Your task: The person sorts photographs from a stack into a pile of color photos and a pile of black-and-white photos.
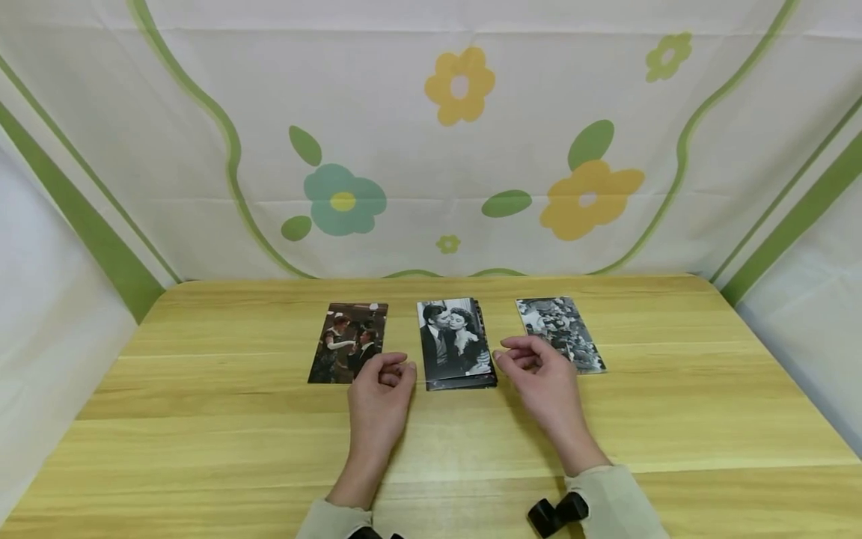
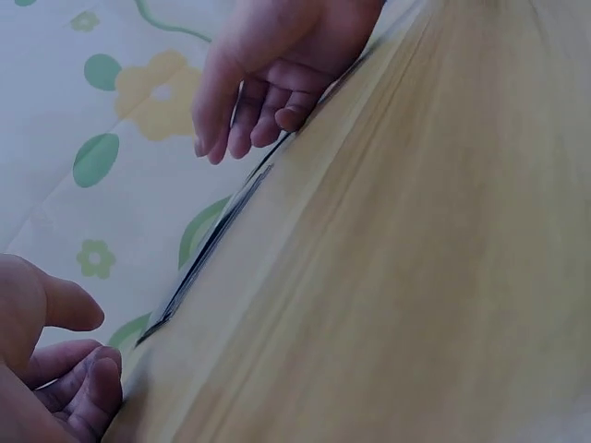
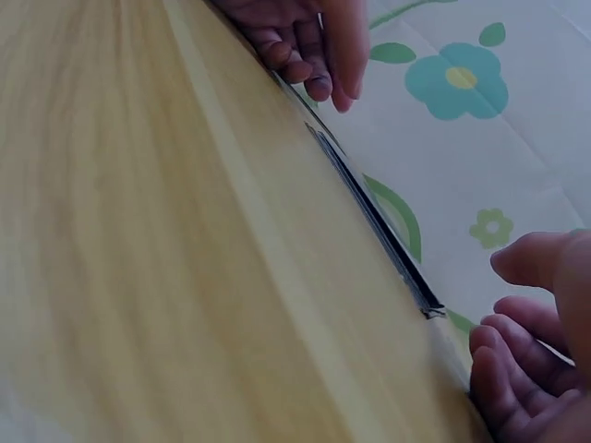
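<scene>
A stack of photo cards [image 1: 454,340] lies on the middle of the table, its top card a black-and-white picture of a couple. The stack shows edge-on in the left wrist view as a thin dark pile [image 2: 208,254], and likewise in the right wrist view [image 3: 379,221]. My left hand [image 1: 382,397] is beside the stack's left edge with loosely bent fingers, overlapping the corner of a colour photo card [image 1: 337,340]. On the other side, my right hand [image 1: 544,382] is near the stack's right edge, fingers relaxed, partly covering a black-and-white crowd photo card [image 1: 562,329]. Neither hand holds anything.
The wooden table [image 1: 236,449] reaches back to a white cloth [image 1: 404,150] printed with flowers and green lines. Cloth also hangs at both sides. Black straps [image 1: 557,515] with a small device sit at the sleeve cuffs [image 1: 616,501].
</scene>
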### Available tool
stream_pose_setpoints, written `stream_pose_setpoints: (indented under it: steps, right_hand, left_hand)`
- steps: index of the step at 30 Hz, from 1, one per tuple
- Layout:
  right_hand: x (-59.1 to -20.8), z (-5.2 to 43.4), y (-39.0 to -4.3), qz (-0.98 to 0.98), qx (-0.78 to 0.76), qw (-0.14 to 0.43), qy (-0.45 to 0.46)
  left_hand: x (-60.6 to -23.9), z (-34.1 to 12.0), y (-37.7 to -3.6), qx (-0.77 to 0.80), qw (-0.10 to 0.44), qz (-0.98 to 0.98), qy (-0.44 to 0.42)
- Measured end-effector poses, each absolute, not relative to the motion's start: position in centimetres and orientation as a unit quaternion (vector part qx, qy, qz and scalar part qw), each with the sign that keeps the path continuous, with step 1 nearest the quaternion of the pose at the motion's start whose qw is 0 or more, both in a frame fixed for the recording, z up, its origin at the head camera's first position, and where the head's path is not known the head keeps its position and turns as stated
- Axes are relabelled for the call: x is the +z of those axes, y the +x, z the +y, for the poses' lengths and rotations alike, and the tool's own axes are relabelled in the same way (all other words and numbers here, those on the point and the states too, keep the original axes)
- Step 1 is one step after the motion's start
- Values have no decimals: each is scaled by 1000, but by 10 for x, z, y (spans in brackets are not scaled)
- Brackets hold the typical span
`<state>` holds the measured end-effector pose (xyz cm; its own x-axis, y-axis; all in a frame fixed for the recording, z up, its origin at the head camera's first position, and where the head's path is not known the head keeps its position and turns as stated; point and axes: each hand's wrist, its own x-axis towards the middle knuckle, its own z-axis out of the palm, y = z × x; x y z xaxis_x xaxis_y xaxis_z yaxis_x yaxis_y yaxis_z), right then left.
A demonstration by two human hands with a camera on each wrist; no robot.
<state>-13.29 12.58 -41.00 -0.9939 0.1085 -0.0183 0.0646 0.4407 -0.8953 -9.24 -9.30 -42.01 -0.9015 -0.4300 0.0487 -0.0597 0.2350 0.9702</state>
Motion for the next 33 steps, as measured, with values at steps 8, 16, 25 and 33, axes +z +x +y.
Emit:
stream_pose_setpoints:
  steps: [8,16,25,33]
  right_hand:
    - [-418,123,-133,-861,507,31,-33]
    - [-420,115,-133,-892,451,42,8]
    - [-420,107,-131,-916,399,41,18]
    - [-422,108,-129,-925,378,46,19]
  left_hand:
    - [-424,-94,-94,-575,166,-789,140]
    - [-426,-91,-95,-535,165,-821,110]
    - [-425,-84,-94,-498,146,-846,123]
    - [-427,-82,-95,-483,142,-856,114]
